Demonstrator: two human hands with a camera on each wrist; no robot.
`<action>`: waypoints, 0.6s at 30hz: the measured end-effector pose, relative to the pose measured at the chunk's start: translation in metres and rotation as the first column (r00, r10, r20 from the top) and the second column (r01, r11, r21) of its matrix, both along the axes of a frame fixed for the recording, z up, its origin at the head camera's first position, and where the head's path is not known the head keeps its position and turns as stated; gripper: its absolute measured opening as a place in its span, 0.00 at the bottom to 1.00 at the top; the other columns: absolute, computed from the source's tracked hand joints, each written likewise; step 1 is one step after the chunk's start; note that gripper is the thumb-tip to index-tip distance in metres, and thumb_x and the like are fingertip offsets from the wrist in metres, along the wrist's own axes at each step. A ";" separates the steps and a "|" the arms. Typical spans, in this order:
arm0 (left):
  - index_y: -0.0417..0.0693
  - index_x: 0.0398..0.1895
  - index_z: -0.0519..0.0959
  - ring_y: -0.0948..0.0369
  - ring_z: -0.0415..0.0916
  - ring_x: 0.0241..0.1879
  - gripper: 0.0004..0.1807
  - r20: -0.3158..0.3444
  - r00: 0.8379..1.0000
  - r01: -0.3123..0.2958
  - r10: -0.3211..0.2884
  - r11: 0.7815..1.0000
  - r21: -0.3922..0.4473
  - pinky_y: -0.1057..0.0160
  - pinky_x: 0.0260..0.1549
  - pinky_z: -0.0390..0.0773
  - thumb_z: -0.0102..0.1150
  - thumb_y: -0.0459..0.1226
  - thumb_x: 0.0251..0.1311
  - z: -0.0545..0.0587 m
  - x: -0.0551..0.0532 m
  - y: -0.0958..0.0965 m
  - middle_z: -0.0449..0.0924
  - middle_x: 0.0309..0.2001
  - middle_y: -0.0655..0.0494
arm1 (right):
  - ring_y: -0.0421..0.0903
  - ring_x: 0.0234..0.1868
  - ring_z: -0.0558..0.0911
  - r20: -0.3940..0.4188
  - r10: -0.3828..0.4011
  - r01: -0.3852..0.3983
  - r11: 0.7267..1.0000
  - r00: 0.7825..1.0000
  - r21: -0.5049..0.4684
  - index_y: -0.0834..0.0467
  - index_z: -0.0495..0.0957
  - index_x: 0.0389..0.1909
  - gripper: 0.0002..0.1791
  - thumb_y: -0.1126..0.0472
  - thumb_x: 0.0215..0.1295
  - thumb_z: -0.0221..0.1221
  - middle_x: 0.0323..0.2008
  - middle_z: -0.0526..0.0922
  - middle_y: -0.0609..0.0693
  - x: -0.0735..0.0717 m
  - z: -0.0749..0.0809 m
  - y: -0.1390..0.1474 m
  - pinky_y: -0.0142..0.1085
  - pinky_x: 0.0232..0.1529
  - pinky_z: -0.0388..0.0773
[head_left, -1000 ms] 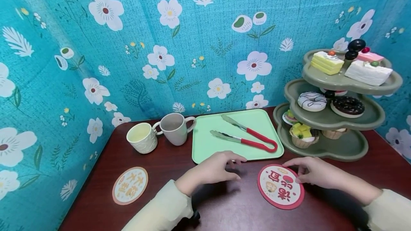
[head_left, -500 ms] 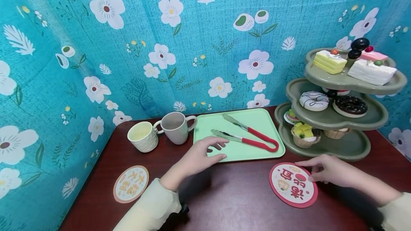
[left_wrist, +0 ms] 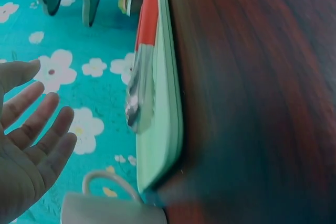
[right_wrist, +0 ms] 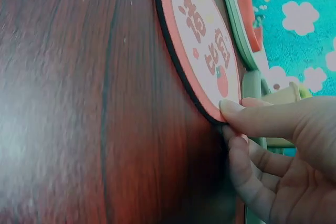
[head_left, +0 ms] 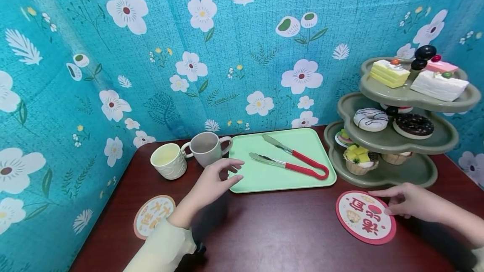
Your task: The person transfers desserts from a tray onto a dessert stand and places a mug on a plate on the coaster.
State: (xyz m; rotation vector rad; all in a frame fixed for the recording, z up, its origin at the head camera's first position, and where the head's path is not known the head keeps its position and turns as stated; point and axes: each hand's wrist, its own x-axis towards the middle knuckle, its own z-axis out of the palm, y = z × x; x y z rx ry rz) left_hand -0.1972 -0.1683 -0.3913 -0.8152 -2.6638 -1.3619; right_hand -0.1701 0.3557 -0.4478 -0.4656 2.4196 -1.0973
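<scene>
My right hand [head_left: 414, 202] pinches the right edge of a round coaster [head_left: 359, 226] with a red rim and red characters. In the right wrist view the thumb lies on top of the coaster [right_wrist: 202, 40] and fingers curl at its edge. My left hand [head_left: 213, 181] hovers in front of the grey mug [head_left: 206, 150], near the left front corner of the green tray [head_left: 242, 184]. Its fingers are spread and relaxed, holding nothing, as the left wrist view of the hand [left_wrist: 34, 140] shows. Red-handled tongs [head_left: 291, 165] lie spread on the tray.
A cream cup [head_left: 168, 163] stands left of the grey mug. An orange-rimmed coaster [head_left: 145, 221] lies at the left, partly behind the left sleeve. A three-tier stand [head_left: 412, 175] with toy cakes, doughnuts [head_left: 370, 119] and tarts rises at the right. A flowered blue cloth hangs behind.
The right hand has slid the red-rimmed coaster to the right across the table. My left hand has moved left, from in front of the tray towards the grey mug.
</scene>
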 end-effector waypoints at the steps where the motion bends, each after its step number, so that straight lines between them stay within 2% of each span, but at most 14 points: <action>1: 0.42 0.60 0.81 0.51 0.81 0.50 0.19 0.006 1.000 -0.004 0.004 1.000 0.007 0.46 0.48 0.81 0.67 0.34 0.66 -0.001 0.000 -0.003 0.83 0.53 0.45 | 0.39 0.19 0.73 -0.003 -0.003 0.003 1.000 1.000 -0.002 0.58 0.83 0.60 0.22 0.68 0.65 0.66 0.20 0.74 0.42 0.000 0.000 0.003 0.33 0.20 0.73; 4: 0.41 0.59 0.81 0.49 0.81 0.51 0.18 0.029 0.999 -0.028 0.027 0.999 0.026 0.46 0.52 0.80 0.67 0.33 0.66 -0.005 0.000 -0.011 0.82 0.53 0.43 | 0.40 0.19 0.73 0.006 -0.042 0.042 0.999 0.999 0.033 0.59 0.83 0.60 0.22 0.69 0.65 0.65 0.20 0.74 0.44 0.002 0.000 0.007 0.33 0.21 0.74; 9: 0.43 0.57 0.83 0.51 0.82 0.51 0.18 0.047 0.993 -0.112 0.110 0.993 0.048 0.45 0.52 0.80 0.68 0.33 0.65 -0.011 -0.001 -0.026 0.84 0.51 0.46 | 0.42 0.19 0.72 0.049 -0.126 0.121 0.987 0.991 0.105 0.75 0.76 0.61 0.23 0.72 0.64 0.62 0.19 0.72 0.48 0.003 0.003 0.010 0.33 0.21 0.72; 13: 0.43 0.57 0.82 0.54 0.81 0.50 0.18 0.048 0.982 -0.187 0.183 0.979 0.086 0.45 0.52 0.80 0.69 0.33 0.65 -0.012 -0.001 -0.038 0.85 0.50 0.48 | 0.41 0.20 0.71 0.051 -0.124 0.118 0.986 0.991 0.116 0.76 0.74 0.61 0.24 0.73 0.64 0.60 0.19 0.72 0.48 0.004 0.003 0.017 0.32 0.22 0.71; 18: 0.40 0.58 0.81 0.52 0.80 0.50 0.18 0.005 0.963 -0.268 0.271 0.949 0.169 0.54 0.52 0.81 0.68 0.31 0.65 -0.017 -0.004 -0.052 0.84 0.50 0.45 | 0.42 0.20 0.71 0.063 -0.148 0.138 0.979 0.987 0.149 0.76 0.74 0.61 0.24 0.74 0.65 0.60 0.19 0.71 0.48 0.005 0.002 0.025 0.32 0.22 0.71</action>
